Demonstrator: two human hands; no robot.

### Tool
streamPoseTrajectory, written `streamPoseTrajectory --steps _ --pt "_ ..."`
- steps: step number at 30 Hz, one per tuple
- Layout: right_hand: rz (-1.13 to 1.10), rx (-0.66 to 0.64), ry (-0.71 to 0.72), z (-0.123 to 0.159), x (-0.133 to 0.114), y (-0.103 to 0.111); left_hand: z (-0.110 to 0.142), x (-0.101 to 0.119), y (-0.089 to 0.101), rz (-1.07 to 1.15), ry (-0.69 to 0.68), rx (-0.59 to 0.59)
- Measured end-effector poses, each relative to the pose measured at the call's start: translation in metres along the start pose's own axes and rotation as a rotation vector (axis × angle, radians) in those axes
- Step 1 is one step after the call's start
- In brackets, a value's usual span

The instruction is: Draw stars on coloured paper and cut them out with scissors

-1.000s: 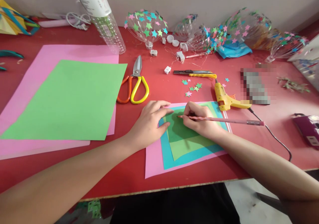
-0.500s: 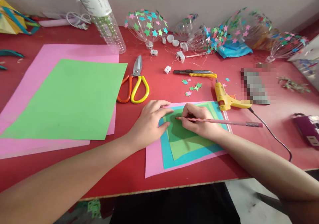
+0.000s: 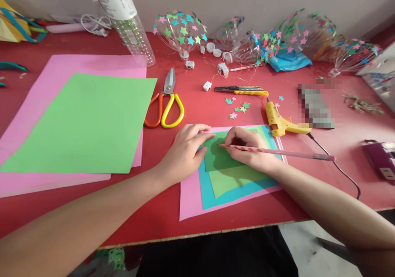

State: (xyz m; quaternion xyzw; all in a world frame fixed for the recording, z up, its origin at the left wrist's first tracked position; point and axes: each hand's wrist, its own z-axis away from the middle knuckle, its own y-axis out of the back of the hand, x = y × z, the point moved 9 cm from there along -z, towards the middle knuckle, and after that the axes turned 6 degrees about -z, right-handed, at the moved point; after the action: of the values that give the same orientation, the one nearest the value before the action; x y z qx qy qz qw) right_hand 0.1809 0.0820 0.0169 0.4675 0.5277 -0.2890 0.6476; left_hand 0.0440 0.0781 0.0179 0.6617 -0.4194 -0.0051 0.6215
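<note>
A pink pencil (image 3: 290, 151) is gripped in my right hand (image 3: 249, 147), its tip at the dark green paper (image 3: 214, 160). That sheet tops a stack of light green paper (image 3: 228, 182), blue paper (image 3: 212, 201) and pink paper (image 3: 189, 203). My left hand (image 3: 188, 151) lies with fingers spread over the stack's left edge, fingertips on or just above the dark green sheet. Orange-and-yellow-handled scissors (image 3: 173, 110) lie beyond my left hand. Small paper stars (image 3: 242, 108) are scattered past the stack, beside a yellow cutter knife (image 3: 251, 91).
A yellow glue gun (image 3: 274, 118) with a black cord sits right of the stack. Large green paper (image 3: 89, 125) on pink sheets covers the left. Star-covered clear plastic pieces (image 3: 182, 28) and a clear tube (image 3: 132, 34) stand at the back. A purple box (image 3: 381, 158) is far right.
The dark green sheet's lower edge now sits higher and more level. The pencil's rear end has swung slightly right and down; its tip stays near the same spot. My left hand has barely moved.
</note>
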Motion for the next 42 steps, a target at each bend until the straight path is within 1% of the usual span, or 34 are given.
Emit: streamPoseTrajectory --steps 6,15,23,32,42 --pt "0.036 0.014 0.042 -0.0031 0.0001 -0.0027 -0.0004 0.0026 0.0 -0.013 -0.005 -0.014" --pt "0.104 -0.039 0.049 -0.0007 0.0021 -0.0056 -0.0002 0.002 -0.0002 -0.012 -0.007 -0.014" --pt "0.06 0.031 0.045 -0.0024 0.003 -0.0033 -0.0004 0.0019 0.0004 -0.011 0.0 -0.01" --pt "0.1 0.093 0.065 -0.0031 -0.0025 -0.0005 -0.0005 0.0024 -0.0002 -0.021 0.001 -0.012" --pt "0.088 0.084 0.062 -0.0039 -0.0004 -0.0001 -0.0006 0.0018 -0.0003 -0.02 -0.007 -0.006"
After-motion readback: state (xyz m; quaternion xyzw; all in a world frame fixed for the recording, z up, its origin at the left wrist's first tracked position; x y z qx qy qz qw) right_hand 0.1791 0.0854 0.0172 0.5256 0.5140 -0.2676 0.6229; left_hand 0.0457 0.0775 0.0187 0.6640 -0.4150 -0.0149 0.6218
